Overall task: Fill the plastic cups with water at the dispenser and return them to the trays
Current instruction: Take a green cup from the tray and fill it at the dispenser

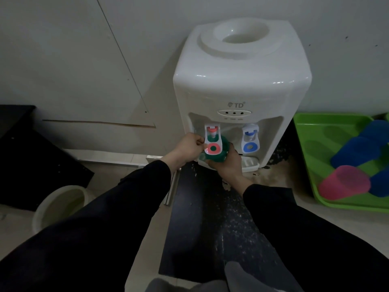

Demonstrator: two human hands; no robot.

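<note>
A white water dispenser (237,85) stands against a pale wall, its top well open with no bottle seated in it, and both hands are at its left spout. The right hand (228,163) is wrapped round a green cup (223,145) from below and to the right, fingers and thumb curled about its wall, holding it tilted under the red tap lever (213,142) so that the mouth of the cup sits just behind the lever's paddle. The left hand (187,147) is at the paddle's left edge with its fingers curled in tight - thumb and fingertips appear to pinch the white side of the paddle. Whether water is running into the cup cannot be told from this angle. To the right on the same recess is the blue tap (250,140), untouched, and beneath the taps lies the white drip tray (250,163). Both arms are in dark sleeves. Well apart to the right, on the floor beside the dispenser, sits a green tray (311,131) holding several blue cups (353,152) and one pink cup (345,184), all of them looking laid over on their sides (the wide lens smears that corner, so their exact pose is uncertain). A dark, speckled mat (210,207) runs from the dispenser's foot toward the camera, and a pale round bucket (61,199) stands at lower left - partly hidden by the left sleeve.
</note>
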